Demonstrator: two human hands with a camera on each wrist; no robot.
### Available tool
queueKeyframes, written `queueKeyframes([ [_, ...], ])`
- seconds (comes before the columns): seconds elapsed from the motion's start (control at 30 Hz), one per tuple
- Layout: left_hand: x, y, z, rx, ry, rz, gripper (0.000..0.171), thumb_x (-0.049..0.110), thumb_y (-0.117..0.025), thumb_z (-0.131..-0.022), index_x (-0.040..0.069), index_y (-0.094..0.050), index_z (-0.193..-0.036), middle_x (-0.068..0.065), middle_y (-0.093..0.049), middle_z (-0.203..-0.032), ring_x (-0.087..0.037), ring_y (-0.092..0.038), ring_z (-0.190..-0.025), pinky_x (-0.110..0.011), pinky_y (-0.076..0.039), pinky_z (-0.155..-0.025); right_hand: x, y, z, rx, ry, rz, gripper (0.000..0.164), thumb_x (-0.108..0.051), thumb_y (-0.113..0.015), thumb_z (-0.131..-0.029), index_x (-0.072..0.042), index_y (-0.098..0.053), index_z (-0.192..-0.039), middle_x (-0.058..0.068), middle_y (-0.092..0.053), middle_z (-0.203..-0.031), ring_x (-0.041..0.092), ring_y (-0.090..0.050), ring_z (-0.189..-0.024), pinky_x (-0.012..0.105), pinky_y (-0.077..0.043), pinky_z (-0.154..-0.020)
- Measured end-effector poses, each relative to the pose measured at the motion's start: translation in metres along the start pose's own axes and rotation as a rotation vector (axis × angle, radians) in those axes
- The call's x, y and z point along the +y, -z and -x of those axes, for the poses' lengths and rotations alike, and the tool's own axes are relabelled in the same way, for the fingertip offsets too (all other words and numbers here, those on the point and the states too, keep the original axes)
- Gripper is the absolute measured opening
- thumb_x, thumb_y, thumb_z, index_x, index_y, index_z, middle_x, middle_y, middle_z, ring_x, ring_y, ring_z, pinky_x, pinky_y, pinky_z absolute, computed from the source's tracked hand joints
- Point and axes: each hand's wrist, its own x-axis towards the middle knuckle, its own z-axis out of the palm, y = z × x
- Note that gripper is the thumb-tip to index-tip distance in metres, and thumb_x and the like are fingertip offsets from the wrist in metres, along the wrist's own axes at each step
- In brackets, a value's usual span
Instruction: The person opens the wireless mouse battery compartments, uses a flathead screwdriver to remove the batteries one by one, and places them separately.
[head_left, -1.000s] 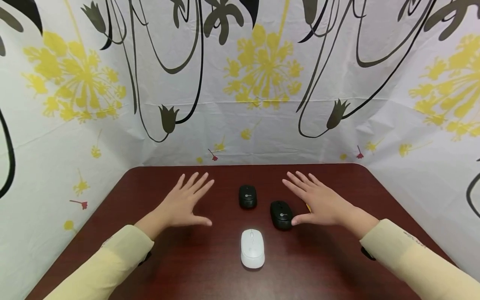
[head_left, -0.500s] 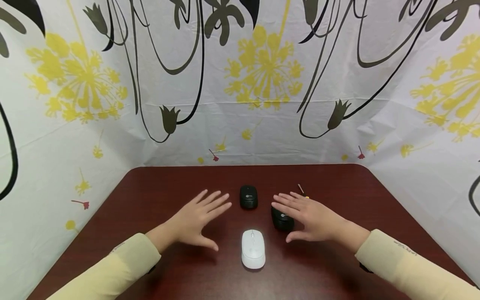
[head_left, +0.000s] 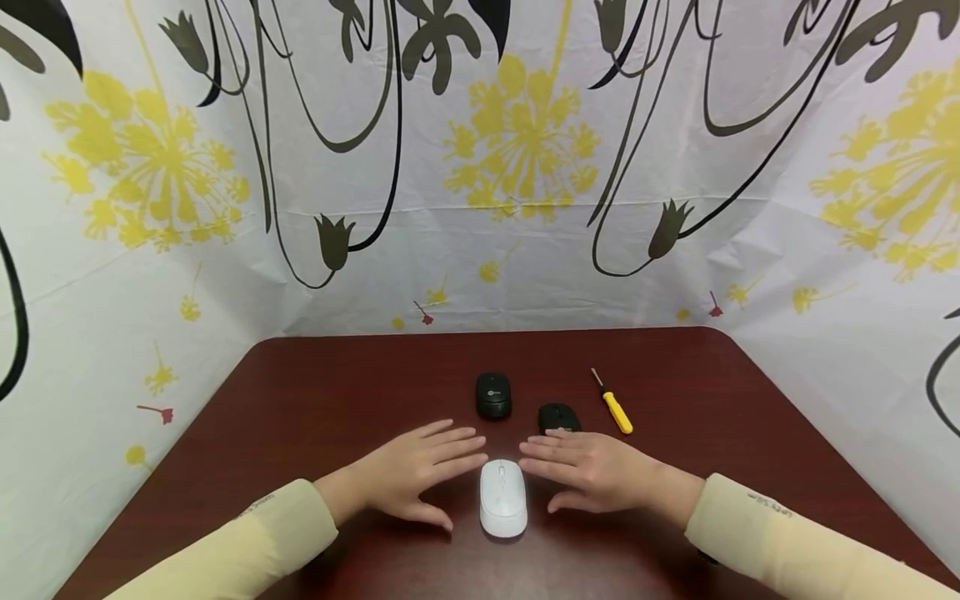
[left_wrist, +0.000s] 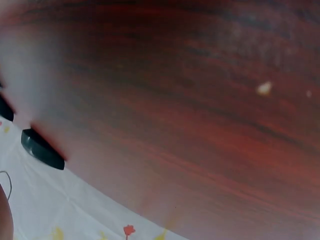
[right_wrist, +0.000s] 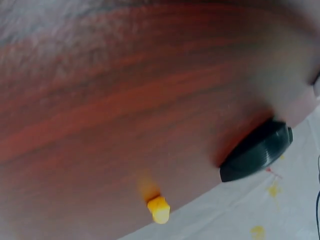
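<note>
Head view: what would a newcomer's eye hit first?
Likely the white mouse, bright against the dark red table and framed by the left hand and right hand. Next, probably the screwdriver with its yellow handle, beyond the right hand, to the right of the two black mice. Behind the table, the white cloth with big yellow flowers fills the upper half.

A smooth white computer mouse (head_left: 503, 498) lies flat, base down, between the left hand (head_left: 416, 469) and right hand (head_left: 592, 472).
</note>
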Motion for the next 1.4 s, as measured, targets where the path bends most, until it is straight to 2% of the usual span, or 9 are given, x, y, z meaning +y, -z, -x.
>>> queueKeyframes([
  [0.13, 0.000, -0.004, -0.001, 0.005, -0.025, 0.024, 0.083, 0.059, -0.062, -0.087, 0.005, -0.042, -0.146, -0.011, -0.039, -0.150, -0.025, -0.035, -0.138, -0.046, -0.032, -0.110, -0.002, -0.006, -0.001, -0.010, 0.038, 0.021, 0.058, -0.036, -0.076, -0.085, -0.002, -0.060, -0.129, 0.015, -0.062, -0.127, 0.024, -0.058, -0.118, 0.039, -0.050, -0.094],
  [0.23, 0.001, -0.006, -0.003, 0.005, -0.040, 0.043, 0.077, 0.055, -0.063, -0.088, 0.005, -0.045, -0.144, -0.011, -0.044, -0.147, -0.026, -0.041, -0.134, -0.044, -0.033, -0.110, -0.003, -0.010, -0.001, -0.036, 0.052, 0.017, 0.056, -0.034, -0.077, -0.084, -0.002, -0.061, -0.128, 0.014, -0.062, -0.127, 0.023, -0.058, -0.119, 0.038, -0.049, -0.096],
  [0.43, 0.003, -0.011, -0.008, 0.046, -0.121, -0.014, 0.065, 0.049, -0.067, -0.089, 0.005, -0.056, -0.135, -0.013, -0.058, -0.132, -0.024, -0.051, -0.125, -0.041, -0.040, -0.105, -0.007, -0.018, -0.001, -0.046, 0.110, 0.050, 0.055, -0.031, -0.079, -0.082, -0.002, -0.063, -0.126, 0.013, -0.063, -0.124, 0.021, -0.060, -0.116, 0.037, -0.050, -0.095],
  [0.73, 0.003, -0.021, -0.014, 0.096, -0.224, -0.044, 0.051, 0.040, -0.069, -0.090, 0.005, -0.062, -0.127, -0.011, -0.063, -0.123, -0.022, -0.057, -0.118, -0.039, -0.046, -0.099, -0.009, -0.024, -0.004, -0.069, 0.144, 0.048, 0.050, -0.029, -0.076, -0.086, -0.004, -0.063, -0.126, 0.011, -0.063, -0.124, 0.017, -0.059, -0.116, 0.034, -0.049, -0.095],
  [1.1, 0.006, -0.027, -0.019, 0.121, -0.261, -0.075, 0.043, 0.035, -0.068, -0.092, 0.006, -0.064, -0.124, -0.010, -0.064, -0.120, -0.017, -0.059, -0.115, -0.036, -0.048, -0.098, -0.007, -0.030, -0.005, -0.073, 0.161, 0.045, 0.046, -0.026, -0.072, -0.089, -0.003, -0.062, -0.127, 0.011, -0.064, -0.124, 0.015, -0.060, -0.115, 0.031, -0.050, -0.094],
  [1.4, 0.007, -0.027, -0.022, 0.149, -0.251, -0.073, 0.033, 0.029, -0.067, -0.093, 0.008, -0.067, -0.119, -0.007, -0.066, -0.115, -0.014, -0.060, -0.110, -0.033, -0.048, -0.096, -0.004, -0.033, -0.005, -0.058, 0.196, 0.098, 0.037, -0.025, -0.062, -0.097, -0.003, -0.063, -0.126, 0.010, -0.065, -0.122, 0.015, -0.062, -0.111, 0.030, -0.050, -0.093],
])
